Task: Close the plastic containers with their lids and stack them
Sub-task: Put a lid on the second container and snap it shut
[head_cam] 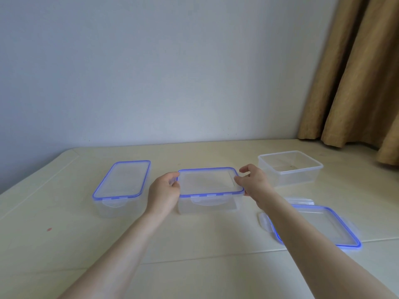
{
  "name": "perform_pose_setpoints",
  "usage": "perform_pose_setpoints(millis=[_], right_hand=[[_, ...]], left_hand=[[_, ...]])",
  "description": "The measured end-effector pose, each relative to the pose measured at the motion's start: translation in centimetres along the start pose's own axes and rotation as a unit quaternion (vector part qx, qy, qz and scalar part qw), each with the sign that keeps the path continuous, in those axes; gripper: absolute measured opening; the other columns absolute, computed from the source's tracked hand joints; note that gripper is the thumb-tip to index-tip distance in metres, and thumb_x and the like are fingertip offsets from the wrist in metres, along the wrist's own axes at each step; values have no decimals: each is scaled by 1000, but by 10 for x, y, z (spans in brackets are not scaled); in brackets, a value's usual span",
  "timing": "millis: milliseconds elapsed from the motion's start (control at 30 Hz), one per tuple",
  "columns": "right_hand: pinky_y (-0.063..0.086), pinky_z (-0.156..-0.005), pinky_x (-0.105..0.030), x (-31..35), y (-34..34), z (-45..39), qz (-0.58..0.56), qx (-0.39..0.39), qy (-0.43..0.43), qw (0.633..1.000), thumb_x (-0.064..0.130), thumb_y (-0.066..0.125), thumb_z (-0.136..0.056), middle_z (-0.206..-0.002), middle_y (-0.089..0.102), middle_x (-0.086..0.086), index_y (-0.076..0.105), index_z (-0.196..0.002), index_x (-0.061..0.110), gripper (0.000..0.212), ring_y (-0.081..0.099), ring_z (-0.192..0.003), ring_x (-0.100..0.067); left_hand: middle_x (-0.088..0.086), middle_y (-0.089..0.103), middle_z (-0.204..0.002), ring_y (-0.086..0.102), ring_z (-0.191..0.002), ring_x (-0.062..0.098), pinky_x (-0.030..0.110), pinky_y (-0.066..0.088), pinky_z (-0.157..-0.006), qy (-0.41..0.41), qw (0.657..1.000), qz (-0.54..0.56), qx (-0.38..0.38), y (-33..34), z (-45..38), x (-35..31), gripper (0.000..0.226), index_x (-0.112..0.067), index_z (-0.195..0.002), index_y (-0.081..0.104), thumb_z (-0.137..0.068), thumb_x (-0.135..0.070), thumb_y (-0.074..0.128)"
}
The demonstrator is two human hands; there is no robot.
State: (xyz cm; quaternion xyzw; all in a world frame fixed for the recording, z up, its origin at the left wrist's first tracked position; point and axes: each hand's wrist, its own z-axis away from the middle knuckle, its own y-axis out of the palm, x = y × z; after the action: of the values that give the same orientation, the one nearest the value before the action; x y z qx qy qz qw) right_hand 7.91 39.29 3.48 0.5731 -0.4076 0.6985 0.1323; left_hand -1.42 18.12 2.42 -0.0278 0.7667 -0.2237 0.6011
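fingers (173, 176) of both hands curled on middle container's lid (207, 181) ends; no readable labels.

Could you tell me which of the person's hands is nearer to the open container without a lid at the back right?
The right hand. It grips the middle container's right edge, just left of the open container. The left hand grips that middle container's left edge, farther away.

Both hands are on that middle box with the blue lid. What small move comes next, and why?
Probably pressing the side flaps down: the left hand and right hand flank the middle box, lid seated, front flap already down. The open container and loose lid wait.
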Motion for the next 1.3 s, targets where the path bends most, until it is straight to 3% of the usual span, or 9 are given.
perform_pose_setpoints(millis=[167,267,367,533,633,700,933,1133,1300], right_hand=[[59,-81,-42,3,-5,4,-17,23,12,1000,18,64,-86,-96,61,-13,53,-115,13,31,60,-74,-26],[59,-82,-44,5,-9,5,-6,32,22,999,16,64,-86,-103,63,-18,53,-116,12,32,62,-75,-27],[58,-84,-45,6,-9,5,8,30,23,999,17,63,-86,-107,63,-17,54,-119,11,35,65,-83,-30],[46,-89,-31,8,-6,11,209,-33,-65,975,24,58,-88,-122,61,-12,59,-123,7,39,59,-108,-27],[42,-62,-30,6,-2,16,216,-50,-66,973,21,54,-87,-74,58,-14,63,-84,-1,24,53,-73,-31],[32,-56,-29,5,1,19,204,-62,-60,975,18,53,-87,-64,44,-11,54,-69,3,24,41,-64,-29],[31,-57,-27,4,0,22,144,-70,-55,985,16,55,-87,-63,45,-22,59,-74,-3,24,39,-61,-24],[36,-56,-28,8,3,22,234,-78,-61,967,21,51,-91,-65,52,-8,61,-78,-2,28,46,-64,-29],[31,-54,-26,6,1,23,164,-78,-65,981,13,52,-89,-58,42,-9,61,-71,-4,27,39,-61,-27]], left_hand=[[5,41,-147,43,-130,21,28,36,-100,37,990,-139,16,5,-2,-2,41,-18,-132,49,-94,-11,35],[11,16,-157,13,-145,26,39,12,-115,114,949,-293,13,11,0,-8,38,-19,-132,49,-97,-19,33],[8,26,-155,10,-146,28,45,-5,-116,206,898,-386,40,20,1,-17,41,-23,-130,49,-98,-37,28],[4,31,-153,17,-144,26,45,3,-117,218,866,-434,117,36,5,-22,51,-29,-138,37,-97,-49,14],[2,28,-155,18,-144,24,44,8,-118,209,868,-438,109,37,6,-17,52,-31,-139,35,-96,-50,12],[2,28,-155,19,-144,24,43,10,-118,210,867,-439,102,38,6,-17,52,-32,-139,35,-96,-50,12],[2,30,-154,21,-143,24,43,9,-117,211,871,-434,87,41,7,-15,51,-33,-138,37,-97,-48,11],[2,32,-153,23,-143,25,43,11,-117,212,869,-440,82,41,7,-14,51,-32,-138,38,-97,-47,11],[1,33,-153,24,-143,25,43,11,-117,213,867,-444,76,43,8,-14,50,-31,-138,38,-97,-45,12]])
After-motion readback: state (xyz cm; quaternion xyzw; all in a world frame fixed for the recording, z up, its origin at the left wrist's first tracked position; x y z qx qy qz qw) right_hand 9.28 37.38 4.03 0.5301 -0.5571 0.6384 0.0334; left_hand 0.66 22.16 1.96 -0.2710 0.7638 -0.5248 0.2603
